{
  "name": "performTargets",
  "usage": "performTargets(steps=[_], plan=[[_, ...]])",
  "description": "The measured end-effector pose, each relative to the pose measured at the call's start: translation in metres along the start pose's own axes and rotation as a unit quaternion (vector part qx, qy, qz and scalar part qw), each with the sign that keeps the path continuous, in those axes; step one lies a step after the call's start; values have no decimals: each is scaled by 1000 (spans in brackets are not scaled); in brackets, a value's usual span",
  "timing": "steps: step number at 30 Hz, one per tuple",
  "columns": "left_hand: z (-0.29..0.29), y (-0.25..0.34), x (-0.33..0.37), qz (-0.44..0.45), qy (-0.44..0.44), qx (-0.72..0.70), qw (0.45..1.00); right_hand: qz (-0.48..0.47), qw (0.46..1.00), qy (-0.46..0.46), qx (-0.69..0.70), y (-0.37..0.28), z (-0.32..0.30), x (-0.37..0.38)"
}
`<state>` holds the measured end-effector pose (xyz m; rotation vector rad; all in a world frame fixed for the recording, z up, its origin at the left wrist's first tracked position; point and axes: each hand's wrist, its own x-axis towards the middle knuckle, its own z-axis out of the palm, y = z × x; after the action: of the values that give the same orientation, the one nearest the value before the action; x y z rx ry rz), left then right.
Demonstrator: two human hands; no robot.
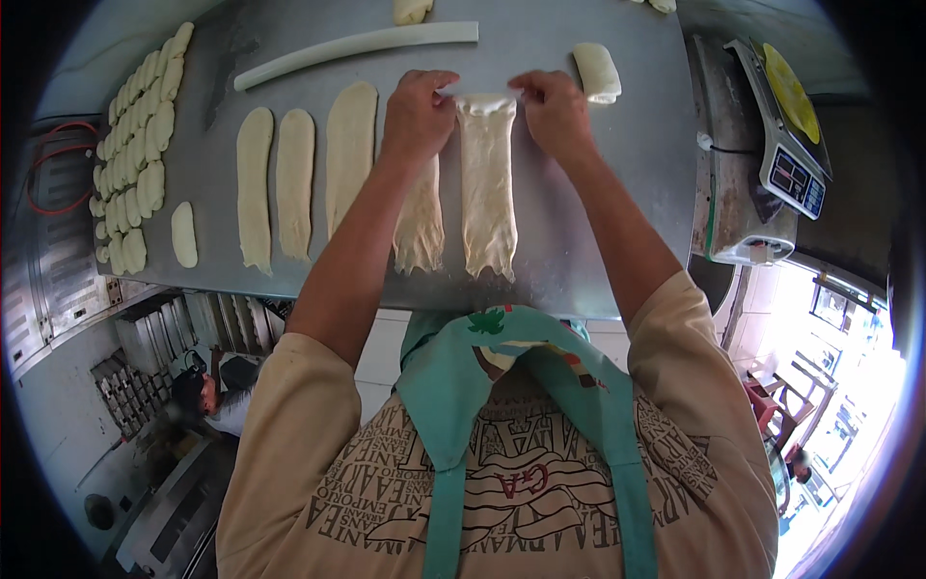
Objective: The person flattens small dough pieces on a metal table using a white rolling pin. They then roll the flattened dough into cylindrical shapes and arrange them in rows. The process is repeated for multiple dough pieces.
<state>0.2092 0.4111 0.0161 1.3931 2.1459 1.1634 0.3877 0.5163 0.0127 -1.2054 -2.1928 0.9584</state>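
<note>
A long flat dough strip point(489, 183) lies lengthwise on the metal table in front of me, its near end ragged. At its far end the edge is paler and slightly curled. My left hand point(421, 116) is closed in a pinch at the far left corner, and my right hand point(557, 114) pinches at the far right corner. Thin whitish dough shows blurred by the fingertips. Under my left forearm another dough strip point(419, 227) is partly covered. Further left lie a wide dough strip point(351, 145) and two narrower ones, a dough strip point(295, 183) and a dough strip point(255, 188).
A long white rod point(357, 55) lies across the far table point(217, 125). Rolled dough point(597, 72) sits to the right, with a scale point(786, 145) beyond the edge. Many dough pieces point(135, 145) crowd the left side; a single dough piece point(183, 234) lies near them. A person point(217, 391) is at lower left.
</note>
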Motion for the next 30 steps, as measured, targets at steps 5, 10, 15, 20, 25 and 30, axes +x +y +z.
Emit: performTargets(steps=[5,10,15,20,25,30], plan=[[-5,4,4,-27,-112,45,992,69,997,-41,17,-24,0,-9],[-5,-1,-63,124,-54,31,990,-115,992,54,26,1,9,-73],[-9,10,-54,-17,12,-53,998,21,991,58,123,-14,-5,-59],[-17,13,-55,34,-101,-8,994,39,997,-42,42,-18,-7,-62],[-28,10,-96,-19,-74,-146,986,-25,994,-23,104,-15,-20,-107],[-24,16,-75,26,-138,-58,988,-73,996,-37,36,-17,-16,-84]])
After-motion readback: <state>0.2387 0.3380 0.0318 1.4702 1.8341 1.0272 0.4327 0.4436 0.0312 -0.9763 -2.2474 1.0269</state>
